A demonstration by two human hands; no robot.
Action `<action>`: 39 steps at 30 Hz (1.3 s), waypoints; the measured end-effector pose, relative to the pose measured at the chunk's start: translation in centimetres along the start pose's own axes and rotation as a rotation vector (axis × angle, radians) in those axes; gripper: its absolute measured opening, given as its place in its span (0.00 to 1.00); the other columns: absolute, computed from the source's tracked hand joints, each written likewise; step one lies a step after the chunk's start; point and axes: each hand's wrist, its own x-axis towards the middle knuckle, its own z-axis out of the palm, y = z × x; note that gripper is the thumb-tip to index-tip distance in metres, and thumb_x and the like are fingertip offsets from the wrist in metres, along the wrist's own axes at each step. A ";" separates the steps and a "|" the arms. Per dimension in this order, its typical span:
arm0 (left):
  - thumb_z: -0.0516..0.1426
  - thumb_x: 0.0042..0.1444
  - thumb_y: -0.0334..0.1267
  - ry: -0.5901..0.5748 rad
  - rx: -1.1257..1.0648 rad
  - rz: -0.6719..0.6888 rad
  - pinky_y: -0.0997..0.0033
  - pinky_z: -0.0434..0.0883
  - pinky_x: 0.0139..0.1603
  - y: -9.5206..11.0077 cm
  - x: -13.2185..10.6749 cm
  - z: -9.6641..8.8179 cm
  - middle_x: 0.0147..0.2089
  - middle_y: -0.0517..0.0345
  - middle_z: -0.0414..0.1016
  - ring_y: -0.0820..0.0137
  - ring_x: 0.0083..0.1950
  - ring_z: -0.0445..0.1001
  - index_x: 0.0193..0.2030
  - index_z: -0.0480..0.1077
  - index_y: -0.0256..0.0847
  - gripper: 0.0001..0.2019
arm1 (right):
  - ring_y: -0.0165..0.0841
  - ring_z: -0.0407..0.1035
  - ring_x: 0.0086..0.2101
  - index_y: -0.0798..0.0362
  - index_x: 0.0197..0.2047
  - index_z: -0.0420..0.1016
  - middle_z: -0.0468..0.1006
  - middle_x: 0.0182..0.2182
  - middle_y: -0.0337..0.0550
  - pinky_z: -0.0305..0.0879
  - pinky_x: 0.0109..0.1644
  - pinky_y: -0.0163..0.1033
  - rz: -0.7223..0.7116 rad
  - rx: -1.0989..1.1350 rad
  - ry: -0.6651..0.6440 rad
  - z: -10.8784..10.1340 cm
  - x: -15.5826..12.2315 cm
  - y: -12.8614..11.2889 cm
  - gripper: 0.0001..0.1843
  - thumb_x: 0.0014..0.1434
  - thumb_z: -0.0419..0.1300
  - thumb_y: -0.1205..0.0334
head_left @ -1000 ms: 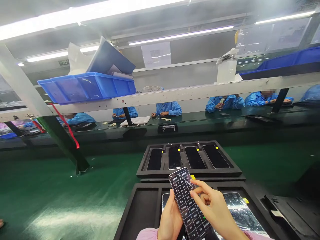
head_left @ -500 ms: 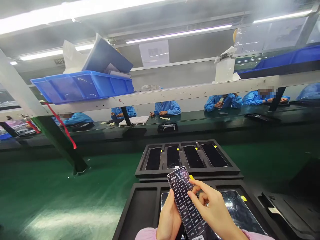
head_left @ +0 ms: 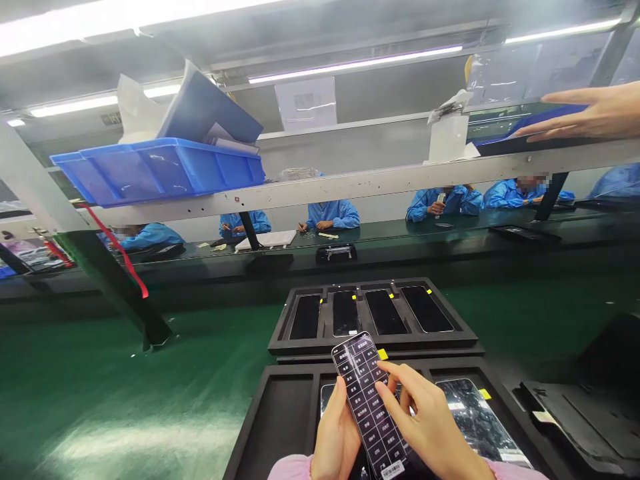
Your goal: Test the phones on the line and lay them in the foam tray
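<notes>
Left hand point(head_left: 337, 433) cradles a phone point(head_left: 367, 393) by its edges, curled round; right hand point(head_left: 430, 420) half-open at the screen, any grip unclear. Looks light, stiff, slick, fragile: take by the edges.

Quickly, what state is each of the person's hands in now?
Left hand: holding the smartphone.
Right hand: fingers on its screen; grip cannot be told.

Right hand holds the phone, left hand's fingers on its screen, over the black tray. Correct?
No, the hands are swapped. The head view shows the left hand holding the phone, and the right hand with its fingers at the screen. The rest stands: the phone is over the black tray.
</notes>
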 end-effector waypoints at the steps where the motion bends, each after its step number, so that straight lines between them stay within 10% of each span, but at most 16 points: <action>1: 0.44 0.63 0.43 0.008 -0.005 0.000 0.54 0.49 0.66 0.0 0.0 0.0 0.53 0.49 0.71 0.60 0.61 0.61 0.51 0.70 0.36 0.20 | 0.24 0.60 0.22 0.46 0.51 0.65 0.69 0.31 0.35 0.62 0.28 0.32 -0.012 -0.003 -0.003 0.0 0.0 0.0 0.15 0.62 0.51 0.54; 30: 0.48 0.61 0.44 0.063 0.044 -0.007 0.55 0.51 0.65 0.1 -0.1 0.1 0.53 0.47 0.72 0.59 0.59 0.64 0.50 0.71 0.35 0.19 | 0.27 0.62 0.25 0.48 0.53 0.62 0.64 0.30 0.37 0.61 0.28 0.34 -0.052 -0.245 0.129 -0.7 0.0 0.9 0.18 0.61 0.53 0.53; 39: 0.45 0.62 0.43 0.029 0.049 0.002 0.55 0.53 0.64 0.2 -0.4 0.5 0.50 0.48 0.73 0.60 0.59 0.63 0.50 0.70 0.35 0.20 | 0.33 0.64 0.41 0.50 0.53 0.60 0.66 0.41 0.45 0.65 0.45 0.40 -0.384 -0.235 0.073 -0.7 -0.4 0.1 0.17 0.61 0.52 0.68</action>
